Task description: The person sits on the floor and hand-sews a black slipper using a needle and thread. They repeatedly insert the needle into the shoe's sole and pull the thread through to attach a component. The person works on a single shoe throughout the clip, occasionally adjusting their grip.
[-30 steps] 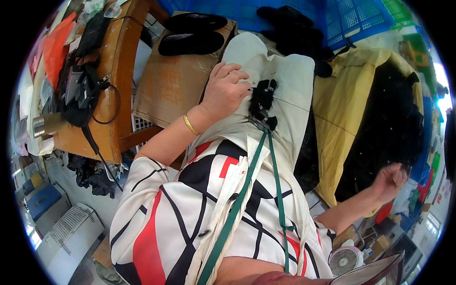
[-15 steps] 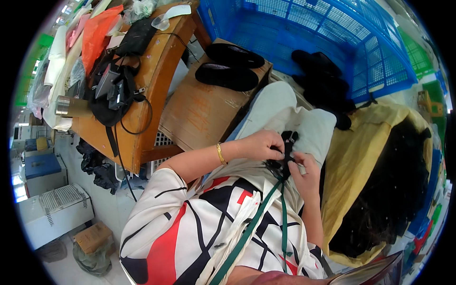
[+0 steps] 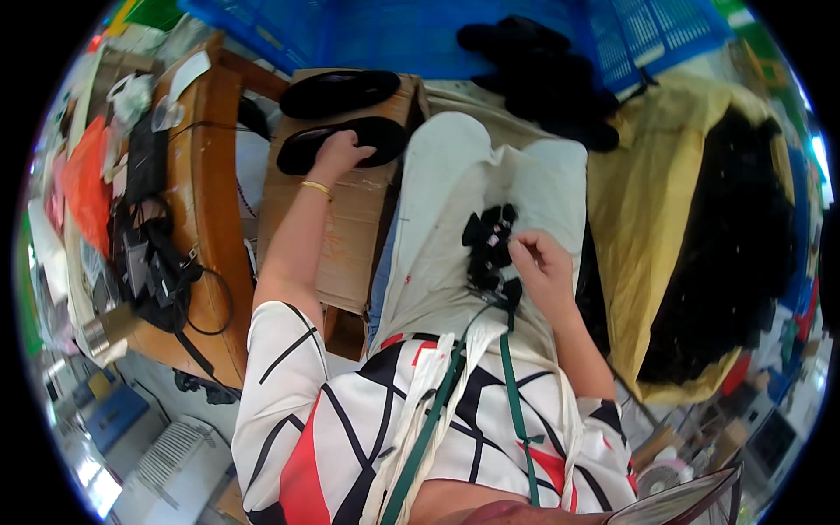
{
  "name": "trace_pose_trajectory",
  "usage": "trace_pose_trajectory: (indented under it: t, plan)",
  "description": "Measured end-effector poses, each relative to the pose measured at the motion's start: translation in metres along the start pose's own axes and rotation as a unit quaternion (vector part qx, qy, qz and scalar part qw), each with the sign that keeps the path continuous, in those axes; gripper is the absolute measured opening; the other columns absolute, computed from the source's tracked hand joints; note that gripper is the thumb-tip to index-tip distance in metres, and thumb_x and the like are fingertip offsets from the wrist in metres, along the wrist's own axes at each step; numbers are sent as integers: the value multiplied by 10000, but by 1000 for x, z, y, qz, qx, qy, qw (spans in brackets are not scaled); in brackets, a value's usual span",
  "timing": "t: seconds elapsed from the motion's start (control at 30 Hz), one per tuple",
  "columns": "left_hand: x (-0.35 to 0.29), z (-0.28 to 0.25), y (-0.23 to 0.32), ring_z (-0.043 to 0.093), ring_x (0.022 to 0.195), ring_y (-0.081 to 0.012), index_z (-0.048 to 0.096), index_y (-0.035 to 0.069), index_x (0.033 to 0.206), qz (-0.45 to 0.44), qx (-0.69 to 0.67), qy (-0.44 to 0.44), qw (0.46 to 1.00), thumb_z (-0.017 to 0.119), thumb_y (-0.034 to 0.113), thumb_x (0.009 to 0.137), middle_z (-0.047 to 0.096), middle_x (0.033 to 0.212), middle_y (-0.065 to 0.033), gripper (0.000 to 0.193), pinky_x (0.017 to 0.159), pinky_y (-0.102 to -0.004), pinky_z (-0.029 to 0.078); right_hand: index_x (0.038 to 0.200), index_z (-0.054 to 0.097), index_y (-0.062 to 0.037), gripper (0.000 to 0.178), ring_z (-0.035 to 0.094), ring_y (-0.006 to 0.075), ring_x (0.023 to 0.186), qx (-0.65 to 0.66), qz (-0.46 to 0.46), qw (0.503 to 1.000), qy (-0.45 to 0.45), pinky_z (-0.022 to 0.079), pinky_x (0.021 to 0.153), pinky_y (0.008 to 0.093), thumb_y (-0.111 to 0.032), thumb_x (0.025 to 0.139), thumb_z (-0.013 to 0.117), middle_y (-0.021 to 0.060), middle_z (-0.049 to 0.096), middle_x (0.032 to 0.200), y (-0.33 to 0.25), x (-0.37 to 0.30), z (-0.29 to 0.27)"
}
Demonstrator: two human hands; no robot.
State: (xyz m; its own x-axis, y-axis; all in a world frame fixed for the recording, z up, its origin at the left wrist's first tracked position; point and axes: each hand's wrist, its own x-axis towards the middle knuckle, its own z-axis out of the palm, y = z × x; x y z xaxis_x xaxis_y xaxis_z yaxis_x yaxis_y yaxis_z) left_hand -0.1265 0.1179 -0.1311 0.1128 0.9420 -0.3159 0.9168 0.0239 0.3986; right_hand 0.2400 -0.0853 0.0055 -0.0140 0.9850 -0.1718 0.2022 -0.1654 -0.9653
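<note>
Fingers of the left hand [image 3: 339,154] curl down over the near edge of a flat black oval piece [image 3: 346,143] at upper centre-left of the frame, resting on it; whether they actually pinch it I cannot tell. That piece lies on a brown cardboard box [image 3: 350,227], and a second black oval piece [image 3: 339,90] lies just beyond it, close to the box's far edge. A gold bangle [image 3: 317,186] circles the left wrist.

At the middle of the frame the right hand [image 3: 542,267] sits on the lap, fingers half bent, tips touching a small heap of black parts [image 3: 488,249] that rests on pale cream trousers [image 3: 455,192]. It is not clear that anything is gripped there. A green strap [image 3: 516,385] runs down from the heap over the patterned white, black and red shirt [image 3: 350,420].

Room is narrow: left of the box stands a wooden table [image 3: 214,219], its edge close to the forearm and its top crowded with black cables [image 3: 157,271] and an orange bag [image 3: 83,188]. Right of the lap a yellow sack [image 3: 639,219], open and full of dark material, presses against the leg. Along the top of the frame a blue plastic crate [image 3: 665,35] closes the space, with a heap of black items [image 3: 542,79] against it.
</note>
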Motion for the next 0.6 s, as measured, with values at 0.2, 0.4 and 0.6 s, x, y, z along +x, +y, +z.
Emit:
trace_pose_trajectory:
  t: [0.2,0.4,0.6]
  plan:
    - [-29,-30,38,450,621,-93,566,10,729,-1,-348,47,936,788,208,778,502,634,-9,302,568,-286,391,967,654,9,113,526,47,728,62,29,997,22,438,672,201,-100,937,648,-20,605,819,5,-11,-9]
    - [-163,-47,118,396,620,-73,508,26,726,11,-354,107,929,762,166,826,469,661,22,306,551,-256,368,986,642,9,128,510,27,710,138,-8,990,24,427,644,187,-115,956,640,-38,594,818,-8,-12,6]
    - [-229,21,160,430,700,-61,522,44,899,-4,-535,-29,844,683,160,924,486,764,37,200,621,-217,394,984,641,9,116,506,33,682,151,-33,988,10,424,610,193,-104,958,642,-37,579,799,-7,-16,34]
